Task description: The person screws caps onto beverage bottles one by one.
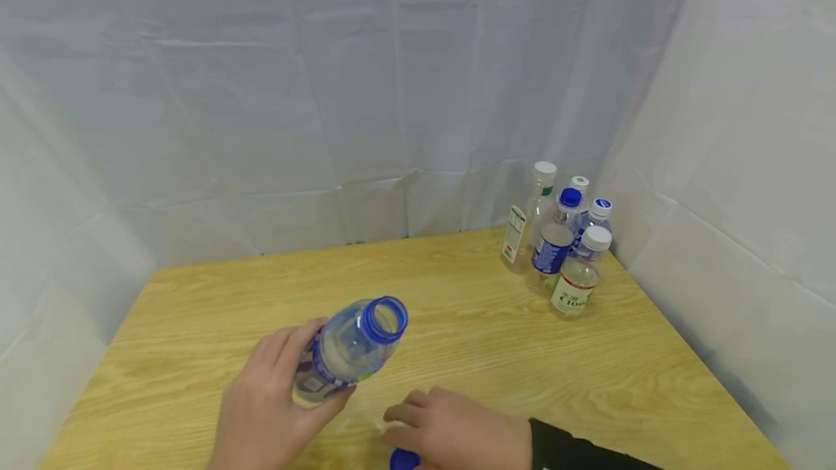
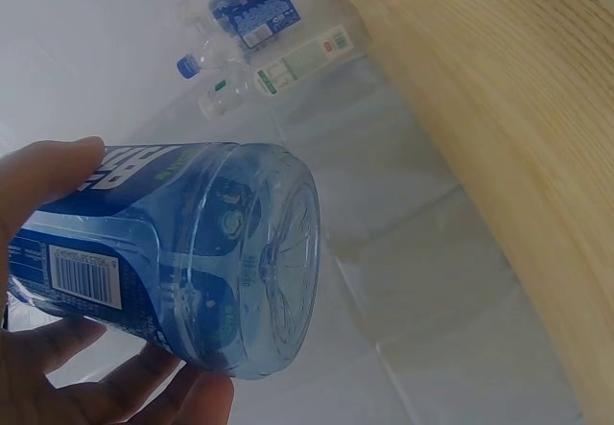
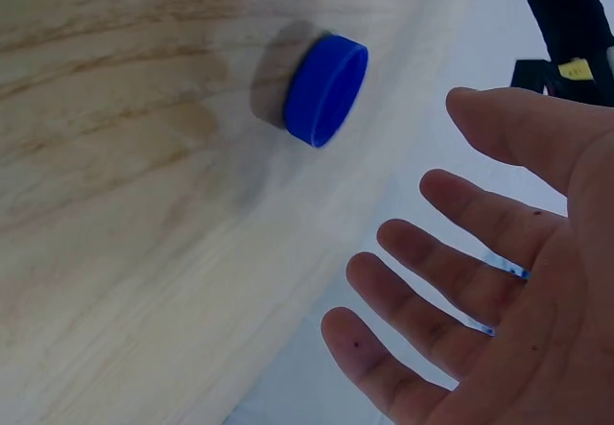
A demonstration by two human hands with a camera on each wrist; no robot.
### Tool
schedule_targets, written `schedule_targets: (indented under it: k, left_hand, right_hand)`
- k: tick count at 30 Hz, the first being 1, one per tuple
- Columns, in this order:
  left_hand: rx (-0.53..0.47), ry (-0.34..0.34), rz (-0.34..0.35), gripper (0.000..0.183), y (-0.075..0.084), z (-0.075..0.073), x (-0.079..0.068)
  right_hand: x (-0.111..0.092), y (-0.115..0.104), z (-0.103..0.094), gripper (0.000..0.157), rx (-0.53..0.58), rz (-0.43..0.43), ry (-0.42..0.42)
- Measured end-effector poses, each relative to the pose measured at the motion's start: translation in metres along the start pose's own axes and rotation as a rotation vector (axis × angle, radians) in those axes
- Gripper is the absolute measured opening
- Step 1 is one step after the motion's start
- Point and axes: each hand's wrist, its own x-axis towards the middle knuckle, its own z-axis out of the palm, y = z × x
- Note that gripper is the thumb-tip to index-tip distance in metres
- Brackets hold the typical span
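My left hand (image 1: pixel 268 390) grips a clear plastic bottle (image 1: pixel 339 350) with a blue label and a blue, uncapped mouth. The bottle tilts with its mouth up and to the right. In the left wrist view its ribbed base (image 2: pixel 278 262) faces away from the palm, and fingers and thumb wrap its sides. A blue bottle cap (image 3: pixel 324 91) lies on the table near the front edge. Just beside the cap is my right hand (image 1: pixel 457 426), its fingers loosely spread and apart from the cap in the right wrist view. Nothing is in its palm.
Several capped empty bottles stand grouped at the table's back right, among them a bottle with a green-and-white label (image 1: pixel 575 292) and one with a blue cap (image 1: pixel 570 198). White sheeting (image 1: pixel 366 93) hangs behind the wooden table (image 1: pixel 261 289) and at both sides.
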Motion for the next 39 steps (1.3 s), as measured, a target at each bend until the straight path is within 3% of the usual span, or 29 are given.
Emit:
schedule_targets:
  k: [9,20,29,39]
  left_hand:
    - [0.009,-0.005,-0.009,0.088,-0.001,0.002,-0.002]
    - [0.016,-0.002,-0.016,0.090,0.000,0.005,-0.003]
    - [0.027,0.001,-0.029,0.090,0.000,0.005,-0.002]
    - [0.015,-0.036,-0.045,0.090,0.000,0.006,-0.002]
  right_hand:
    - [0.011,-0.001,0.014,0.055,0.000,-0.012,-0.126]
    - [0.016,0.001,0.021,0.040,0.016,0.002,-0.205]
    - [0.013,0.002,0.019,0.033,-0.020,-0.014,-0.171]
    - [-0.003,0.007,-0.008,0.020,0.075,0.034,0.045]
